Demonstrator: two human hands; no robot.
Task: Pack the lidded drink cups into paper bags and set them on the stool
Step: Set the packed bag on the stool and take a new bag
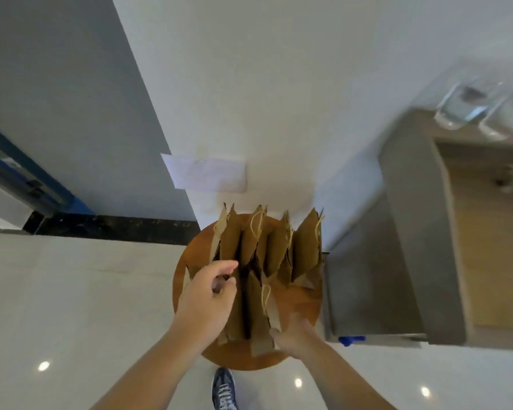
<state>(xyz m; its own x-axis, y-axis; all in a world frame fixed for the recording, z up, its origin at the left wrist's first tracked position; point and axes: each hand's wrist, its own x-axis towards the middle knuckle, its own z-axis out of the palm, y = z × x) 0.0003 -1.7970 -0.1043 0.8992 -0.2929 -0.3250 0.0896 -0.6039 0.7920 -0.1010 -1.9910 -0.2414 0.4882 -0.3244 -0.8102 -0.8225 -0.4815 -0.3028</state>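
Hands [203,303] [293,332] grip upright paper bag [256,315] on stool [296,300].

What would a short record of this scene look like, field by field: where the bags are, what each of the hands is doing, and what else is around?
surface: round wooden stool on a pale glossy floor
bags: several brown paper bags with string handles, standing upright, crowded together on the stool
bag contents: hidden
left hand: fingers curled at the top of a near bag
right hand: pressed against that bag's lower side
nearby: grey and wood cabinet to the right with blurred clear containers on top
also seen: blue shoe
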